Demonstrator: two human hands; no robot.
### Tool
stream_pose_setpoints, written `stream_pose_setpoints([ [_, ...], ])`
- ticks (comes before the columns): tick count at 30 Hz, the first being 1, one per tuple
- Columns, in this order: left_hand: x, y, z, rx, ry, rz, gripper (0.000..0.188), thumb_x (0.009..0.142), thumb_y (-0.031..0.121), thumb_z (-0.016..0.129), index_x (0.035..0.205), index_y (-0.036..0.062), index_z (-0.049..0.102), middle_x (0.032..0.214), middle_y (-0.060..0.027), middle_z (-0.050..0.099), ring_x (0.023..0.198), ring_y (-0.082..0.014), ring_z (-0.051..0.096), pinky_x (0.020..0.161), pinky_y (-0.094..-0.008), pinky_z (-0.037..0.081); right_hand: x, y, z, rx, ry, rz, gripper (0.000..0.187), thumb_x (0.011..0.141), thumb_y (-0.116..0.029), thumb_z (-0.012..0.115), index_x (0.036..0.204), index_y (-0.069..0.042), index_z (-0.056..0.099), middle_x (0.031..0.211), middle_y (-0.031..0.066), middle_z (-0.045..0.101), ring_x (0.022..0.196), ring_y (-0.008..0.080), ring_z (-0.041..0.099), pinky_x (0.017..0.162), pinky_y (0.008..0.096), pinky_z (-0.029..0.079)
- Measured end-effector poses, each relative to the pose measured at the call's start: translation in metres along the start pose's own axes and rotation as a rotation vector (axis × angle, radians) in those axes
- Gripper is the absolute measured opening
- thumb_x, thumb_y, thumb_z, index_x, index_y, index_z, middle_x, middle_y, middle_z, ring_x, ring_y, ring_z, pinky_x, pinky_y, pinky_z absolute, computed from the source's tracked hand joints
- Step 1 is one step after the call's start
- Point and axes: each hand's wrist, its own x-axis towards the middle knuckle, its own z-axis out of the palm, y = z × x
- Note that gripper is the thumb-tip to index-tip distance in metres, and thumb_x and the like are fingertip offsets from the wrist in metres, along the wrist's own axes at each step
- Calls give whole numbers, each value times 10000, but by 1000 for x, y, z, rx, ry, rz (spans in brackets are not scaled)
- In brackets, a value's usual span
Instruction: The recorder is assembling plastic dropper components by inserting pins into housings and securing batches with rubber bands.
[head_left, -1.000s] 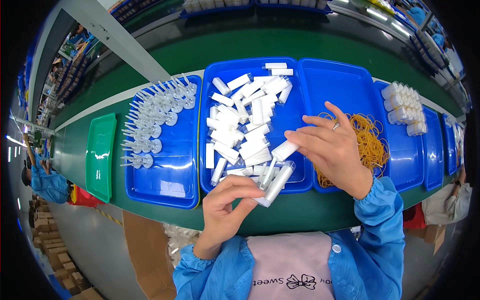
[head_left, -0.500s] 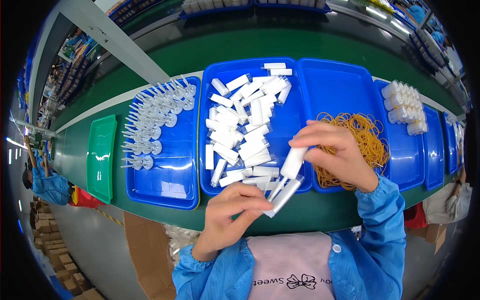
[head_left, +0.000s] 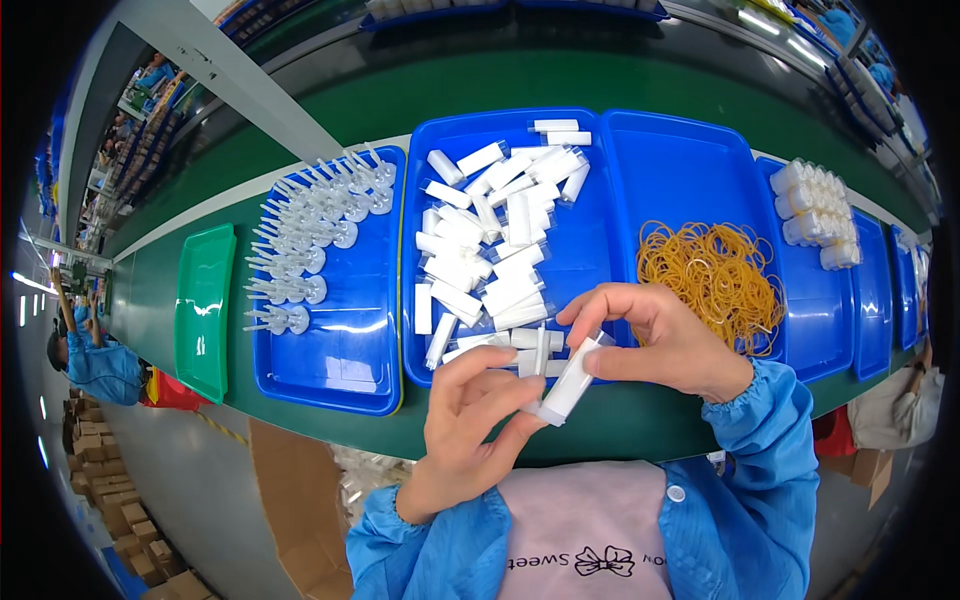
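My left hand (head_left: pixel 475 420) pinches the lower end of a white roll in a clear sleeve (head_left: pixel 572 388). My right hand (head_left: pixel 665 345) closes its thumb and fingers at the upper end of this roll, which tilts up to the right. Behind my left fingertips a narrow white and clear piece (head_left: pixel 541 352) stands upright; its lower part is hidden. Beyond my hands lies a blue tray (head_left: pixel 585 235) with several more white rolls in clear sleeves (head_left: pixel 460 255), heaped loosely.
Right of the rolls, tangled yellow rubber bands (head_left: pixel 710 285) lie in a blue tray (head_left: pixel 680 160). Further right are banded bundles of white rolls (head_left: pixel 815 215). On the left, clear stemmed discs (head_left: pixel 310 260) fill part of a blue tray (head_left: pixel 330 380), beside a green tray (head_left: pixel 205 320). A cardboard box (head_left: pixel 300 500) stands below.
My right hand has come down toward my left, and the white pieces that were apart at a slant are now close together. My left hand has shifted slightly.
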Motion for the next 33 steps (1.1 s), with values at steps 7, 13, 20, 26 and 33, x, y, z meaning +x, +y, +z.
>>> stream_pose_setpoints([
  [7, -13, -23, -25, -3, -24, -238, 126, 782, -25, 716, 891, -14, 655, 964, -97, 626, 868, -175, 604, 784, -280, 489, 26, 3, 4, -420, 42, -378, 243, 829, -153, 709, 1048, -58, 661, 1072, 81, 654, 1034, 218, 593, 910, 323, 444],
  [13, -10, -33, -53, -237, 362, -220, 157, 855, -7, 672, 1007, -16, 635, 1042, -72, 568, 880, -117, 569, 752, -225, 458, 55, 36, 10, -1282, 189, -588, 123, 755, -128, 694, 851, -87, 628, 875, 78, 544, 930, 260, 530, 839, 408, 398],
  [20, -17, -39, -56, -182, 346, -236, 148, 858, 3, 668, 1004, -16, 652, 1039, -77, 575, 869, -117, 563, 746, -230, 451, 53, 26, 3, -1283, 320, -607, 122, 827, -128, 629, 935, -82, 598, 958, 91, 599, 1007, 264, 567, 930, 431, 380],
  [26, -13, -16, -51, 23, 26, -148, 85, 849, -40, 631, 909, -7, 682, 994, -87, 567, 877, -155, 557, 761, -252, 443, 38, -5, -8, -236, 153, -246, 194, 935, -147, 538, 1068, -44, 634, 1010, 65, 633, 981, 164, 568, 902, 281, 414],
  [33, -8, -9, -37, 68, -190, -39, 155, 820, -46, 657, 930, 36, 731, 954, -83, 581, 829, -173, 574, 695, -251, 455, 36, -10, -13, -363, 108, -216, 181, 927, -113, 503, 990, -40, 657, 961, 50, 612, 971, 149, 548, 881, 280, 420],
])
